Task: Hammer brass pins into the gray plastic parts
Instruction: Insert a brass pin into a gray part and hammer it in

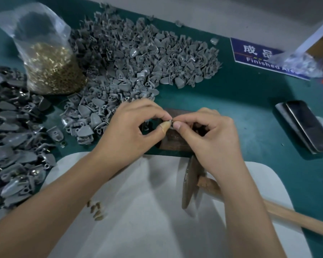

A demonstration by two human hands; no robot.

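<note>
Parts (138,58), gray plastic, lie heaped beyond the fingers; a clear bag of brass pins (52,69) stands beyond and left of them. Beneath the fingers sits a dark block (175,140); the hammer (191,180) lies just nearer, under the right wrist. The left hand (131,131) pinches one small gray part (169,122) between capped thumb and forefinger. The right hand (207,135) has its fingertips pinched together against that part; a pin between them cannot be made out.

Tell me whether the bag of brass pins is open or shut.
Open. The clear plastic bag stands upright with its mouth gaping at the top, brass pins filling its lower part.
</note>
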